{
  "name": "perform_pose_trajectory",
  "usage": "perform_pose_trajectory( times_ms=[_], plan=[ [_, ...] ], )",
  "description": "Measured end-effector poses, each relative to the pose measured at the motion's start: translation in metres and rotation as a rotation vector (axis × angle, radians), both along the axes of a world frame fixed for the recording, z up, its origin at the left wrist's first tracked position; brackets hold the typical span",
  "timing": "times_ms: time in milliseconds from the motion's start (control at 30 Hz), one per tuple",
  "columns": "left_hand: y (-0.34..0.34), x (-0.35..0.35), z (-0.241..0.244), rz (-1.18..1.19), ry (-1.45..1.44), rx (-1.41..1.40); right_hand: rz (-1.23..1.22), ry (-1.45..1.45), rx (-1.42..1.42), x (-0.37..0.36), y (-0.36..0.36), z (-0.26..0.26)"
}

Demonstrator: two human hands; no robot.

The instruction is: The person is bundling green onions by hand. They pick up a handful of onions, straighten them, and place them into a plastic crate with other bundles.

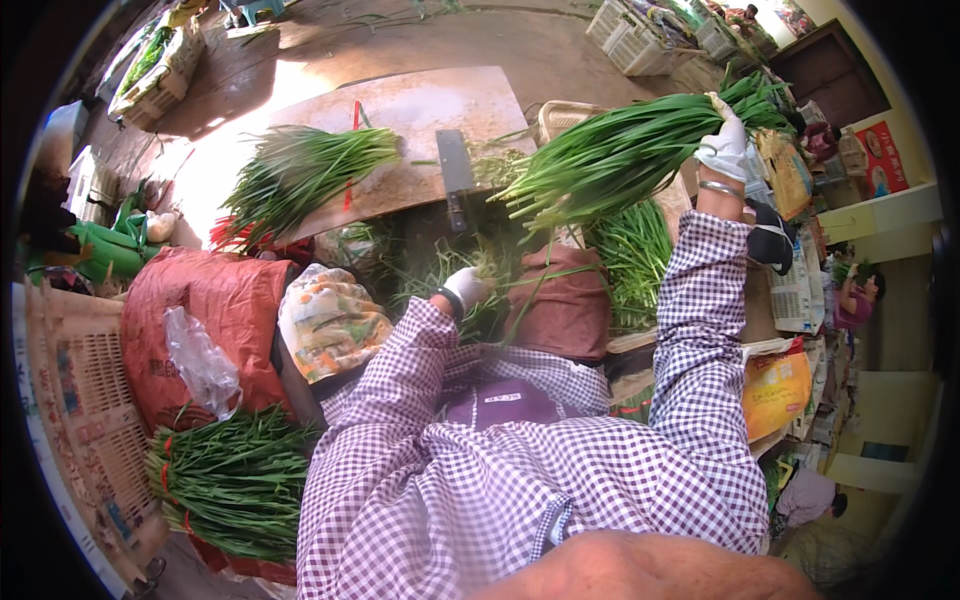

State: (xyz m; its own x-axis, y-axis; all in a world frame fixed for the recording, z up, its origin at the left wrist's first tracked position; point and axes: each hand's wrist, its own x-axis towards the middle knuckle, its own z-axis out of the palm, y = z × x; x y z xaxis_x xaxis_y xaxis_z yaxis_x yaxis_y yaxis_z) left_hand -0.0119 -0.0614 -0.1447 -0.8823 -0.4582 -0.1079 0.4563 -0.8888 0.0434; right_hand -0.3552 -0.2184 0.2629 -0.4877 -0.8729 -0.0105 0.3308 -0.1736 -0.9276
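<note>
My right hand [726,142], in a white glove, is raised at the right and grips a large loose bunch of garlic chives [607,157] with the pale stem ends pointing left. In a white glove too, my left hand [469,287] is low over my lap among loose chive trimmings [427,274]; its fingers are blurred and partly hidden. Beyond it, a wide wooden board [442,94] carries another chive bunch [315,165], with a red tie strip [348,193] under it. A broad-bladed knife [454,169] lies at the board's near edge, handle towards me.
Bundled chives with red ties [229,480] sit at the lower left, beside a red sack [206,322] and a plastic crate [90,390]. More chives [634,255] lie beneath my right arm. Crates [634,41] and other people [855,300] are farther off.
</note>
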Motion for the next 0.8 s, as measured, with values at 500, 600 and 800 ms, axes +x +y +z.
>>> perform_pose_trajectory(
  times_ms=[500,600,800],
  plan=[
    [0.000,-0.057,0.162,1.025,-1.241,-0.888,0.006,-0.145,0.050,0.054,0.006,-0.007],
    [0.005,-0.041,0.158,0.983,-1.384,-0.988,-0.016,-0.153,0.033,0.067,0.010,0.001],
    [0.019,0.006,0.087,-0.207,-2.019,-1.570,0.060,-0.203,0.007,0.055,0.003,0.009]
  ],
)
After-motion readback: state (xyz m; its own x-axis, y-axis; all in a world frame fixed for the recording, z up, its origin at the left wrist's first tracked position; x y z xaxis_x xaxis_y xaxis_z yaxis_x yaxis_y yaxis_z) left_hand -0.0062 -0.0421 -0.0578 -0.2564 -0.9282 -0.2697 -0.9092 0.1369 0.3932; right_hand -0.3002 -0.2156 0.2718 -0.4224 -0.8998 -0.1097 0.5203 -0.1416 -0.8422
